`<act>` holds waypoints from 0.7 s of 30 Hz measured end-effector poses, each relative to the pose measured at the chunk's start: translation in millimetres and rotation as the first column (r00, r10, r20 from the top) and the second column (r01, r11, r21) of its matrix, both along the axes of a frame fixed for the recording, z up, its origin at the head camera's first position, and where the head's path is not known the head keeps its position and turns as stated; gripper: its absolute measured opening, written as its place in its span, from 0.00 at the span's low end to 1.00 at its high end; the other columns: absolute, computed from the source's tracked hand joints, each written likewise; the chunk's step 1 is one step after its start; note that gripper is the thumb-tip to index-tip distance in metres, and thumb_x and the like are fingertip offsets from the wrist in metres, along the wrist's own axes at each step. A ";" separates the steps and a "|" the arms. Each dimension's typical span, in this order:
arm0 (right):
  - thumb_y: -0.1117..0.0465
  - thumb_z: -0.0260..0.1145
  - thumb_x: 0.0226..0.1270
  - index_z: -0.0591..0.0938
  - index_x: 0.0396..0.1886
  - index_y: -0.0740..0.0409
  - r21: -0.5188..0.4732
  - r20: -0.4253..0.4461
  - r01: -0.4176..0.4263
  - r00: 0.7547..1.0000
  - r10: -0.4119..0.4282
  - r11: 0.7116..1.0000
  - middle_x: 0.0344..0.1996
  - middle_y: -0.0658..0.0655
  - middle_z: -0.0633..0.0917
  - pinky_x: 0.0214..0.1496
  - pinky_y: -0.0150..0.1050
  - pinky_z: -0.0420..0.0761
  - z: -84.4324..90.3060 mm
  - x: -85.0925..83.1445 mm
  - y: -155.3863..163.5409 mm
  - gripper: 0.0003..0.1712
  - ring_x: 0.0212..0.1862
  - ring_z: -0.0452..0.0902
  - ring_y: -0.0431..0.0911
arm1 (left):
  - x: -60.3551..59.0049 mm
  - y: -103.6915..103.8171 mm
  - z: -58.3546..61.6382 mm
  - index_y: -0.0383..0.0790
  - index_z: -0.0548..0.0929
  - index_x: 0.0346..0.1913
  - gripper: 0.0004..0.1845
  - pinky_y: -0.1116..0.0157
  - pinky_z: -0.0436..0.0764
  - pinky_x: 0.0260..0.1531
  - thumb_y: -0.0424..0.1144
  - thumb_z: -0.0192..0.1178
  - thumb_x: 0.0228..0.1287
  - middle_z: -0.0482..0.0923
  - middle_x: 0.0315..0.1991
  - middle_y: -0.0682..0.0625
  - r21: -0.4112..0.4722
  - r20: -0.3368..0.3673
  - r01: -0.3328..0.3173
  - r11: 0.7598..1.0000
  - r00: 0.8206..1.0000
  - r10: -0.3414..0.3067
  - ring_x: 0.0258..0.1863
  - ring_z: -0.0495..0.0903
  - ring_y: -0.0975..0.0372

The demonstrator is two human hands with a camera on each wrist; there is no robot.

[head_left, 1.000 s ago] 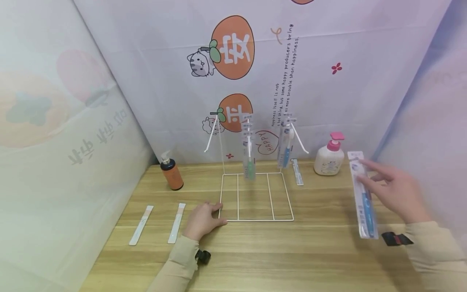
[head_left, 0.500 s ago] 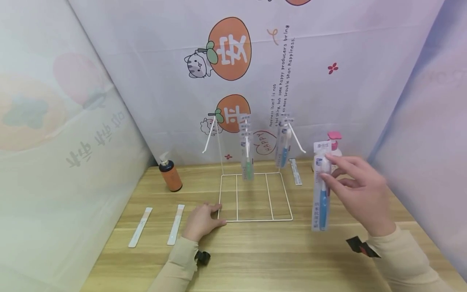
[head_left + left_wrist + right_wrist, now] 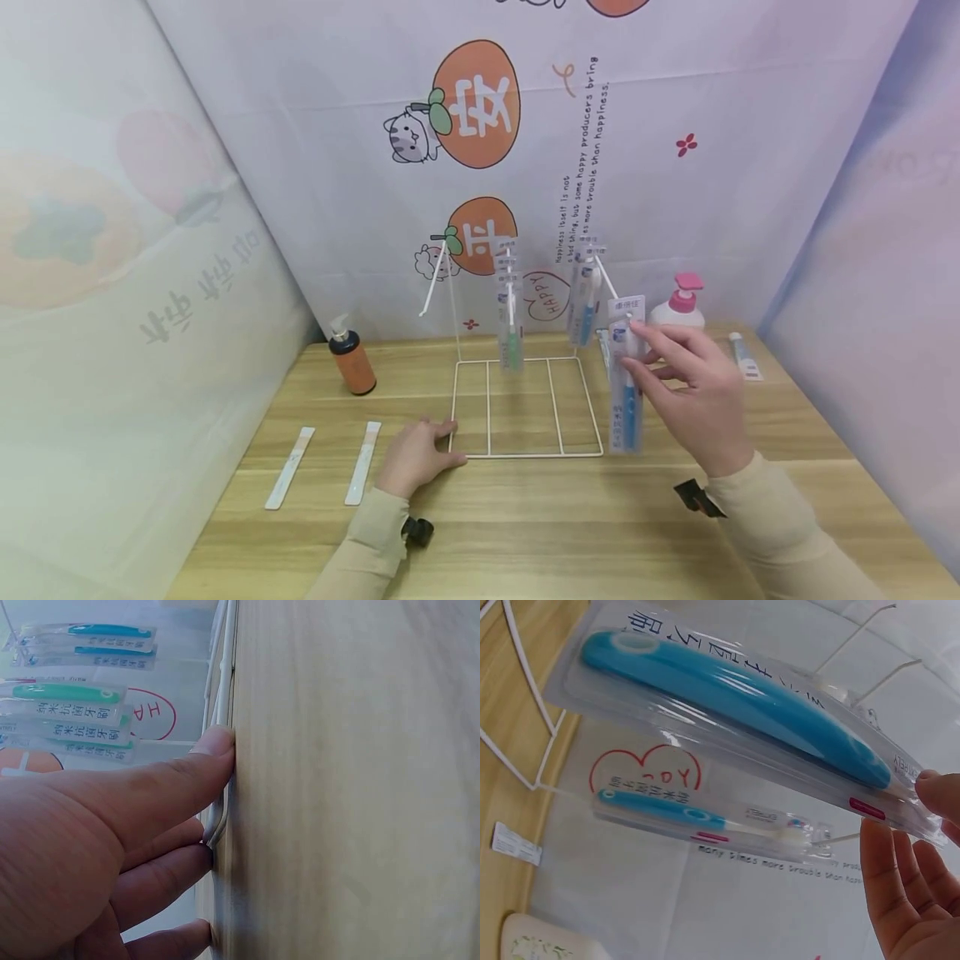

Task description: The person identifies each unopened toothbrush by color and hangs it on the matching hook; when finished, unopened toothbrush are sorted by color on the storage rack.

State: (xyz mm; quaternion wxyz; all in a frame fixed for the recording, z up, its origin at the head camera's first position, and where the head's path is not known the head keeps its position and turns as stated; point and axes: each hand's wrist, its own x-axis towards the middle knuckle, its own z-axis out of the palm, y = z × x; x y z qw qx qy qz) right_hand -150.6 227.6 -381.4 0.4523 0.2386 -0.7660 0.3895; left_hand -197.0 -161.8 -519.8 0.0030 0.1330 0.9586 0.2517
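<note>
An orange pump bottle [image 3: 352,364] stands on the table [image 3: 525,517] at back left, two flat strips [image 3: 327,463] (lying side by side) nearer; a pink-capped pump bottle [image 3: 678,304] stands back right.

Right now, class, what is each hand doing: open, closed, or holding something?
Left hand: open, fingers pressing the white wire rack's base onto the wooden table.
Right hand: pinching a clear-packaged blue toothbrush near its top.
</note>
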 end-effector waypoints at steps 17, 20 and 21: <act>0.78 0.81 0.57 0.85 0.61 0.69 -0.031 -0.005 0.032 0.999 -0.033 0.999 0.53 0.66 0.84 0.39 0.31 0.88 -17.6 -54.6 -12.5 0.30 0.44 0.86 0.50 | 0.7 0.7 1.7 0.45 0.89 0.66 0.33 0.39 0.79 0.64 0.56 0.81 0.59 0.85 0.65 0.42 0.005 0.006 -0.001 1.000 1.000 0.001 0.70 0.77 0.36; 0.76 0.80 0.60 0.84 0.60 0.70 -0.020 0.004 0.054 0.999 -0.054 0.998 0.52 0.67 0.83 0.40 0.33 0.88 -17.9 -65.5 -14.0 0.27 0.46 0.86 0.52 | 1.3 1.0 2.4 0.45 0.89 0.66 0.33 0.39 0.78 0.64 0.56 0.81 0.59 0.85 0.65 0.42 0.007 0.008 -0.003 1.000 1.000 0.003 0.70 0.77 0.36; 0.76 0.80 0.61 0.84 0.59 0.70 -0.019 0.008 0.061 0.998 -0.061 0.998 0.52 0.67 0.83 0.40 0.33 0.88 -18.0 -68.7 -14.5 0.26 0.47 0.85 0.52 | 1.6 1.1 2.6 0.45 0.89 0.66 0.33 0.39 0.78 0.65 0.56 0.81 0.59 0.85 0.65 0.42 0.007 0.008 -0.004 1.000 1.000 0.004 0.70 0.77 0.36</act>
